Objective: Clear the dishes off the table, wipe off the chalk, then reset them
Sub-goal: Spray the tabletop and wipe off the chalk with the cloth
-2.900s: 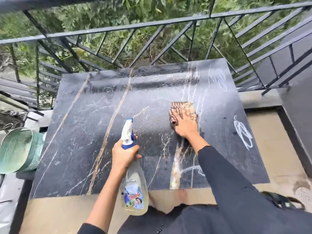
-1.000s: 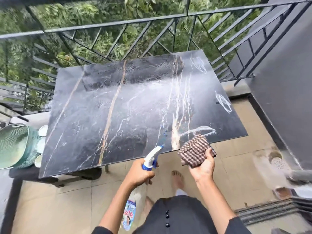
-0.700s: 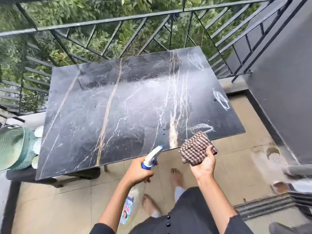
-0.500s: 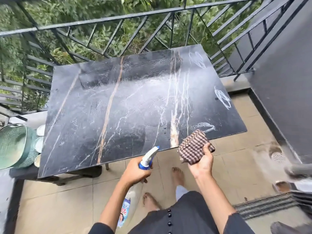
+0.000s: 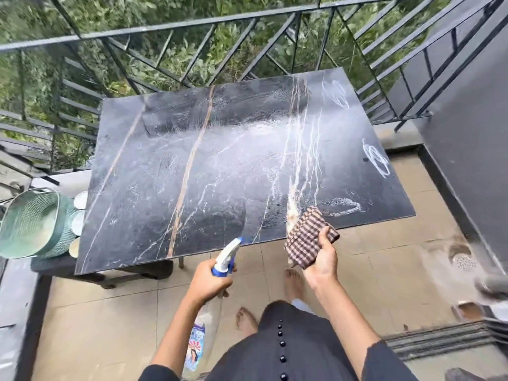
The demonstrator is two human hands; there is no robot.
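**A:** Where is the person in the wiping?

**B:** At the near edge of the black, marble-veined surface [image 5: 220, 174]. The left hand [image 5: 209, 281] is curled round the neck of a clear spray bottle with a white nozzle and blue collar [image 5: 226, 255], and the nozzle points at the surface. The right hand [image 5: 321, 259] grips a folded brown checked cloth [image 5: 303, 240], thumb on top, over the surface's near edge.

**A:** And the chalk?

**B:** White chalk scribbles [image 5: 376, 160] show along the surface's right side. One is just beyond the cloth, one is at mid-edge and one is at the far corner. The rest of the surface looks wet and streaked.

**A:** How best to go on?

**B:** Probably wet each scribble, press the cloth flat and draw it toward the edge. Turning to a clean fold each time should keep the chalk from smearing.

**A:** The dishes?

**B:** Pale plates [image 5: 78, 220] sit beside a green mesh basket [image 5: 30, 221], just off the surface's left edge.

**A:** Anything readable?

**B:** The bottle's label shows a bright picture, but its lettering is too small to read.
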